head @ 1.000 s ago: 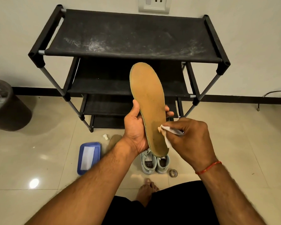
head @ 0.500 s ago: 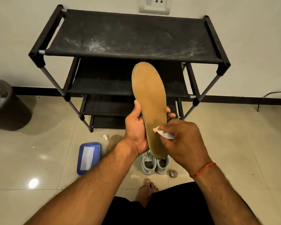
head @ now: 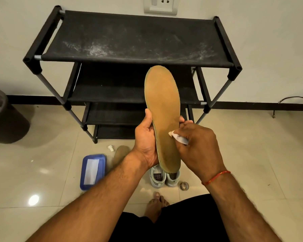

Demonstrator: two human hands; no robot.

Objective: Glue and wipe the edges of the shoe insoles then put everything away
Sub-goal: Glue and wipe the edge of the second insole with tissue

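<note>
While our left hand grips the insole upright before the shoe rack, we note our right hand pinching a small white tube, tip touching the insole near its right edge.

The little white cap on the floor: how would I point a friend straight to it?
Find the black shoe rack against the wall. On the tiles by its front left foot sits the white cap, beside the tip of the tan insole lying there. It is tiny and white, far smaller than the blue box nearby.
</note>
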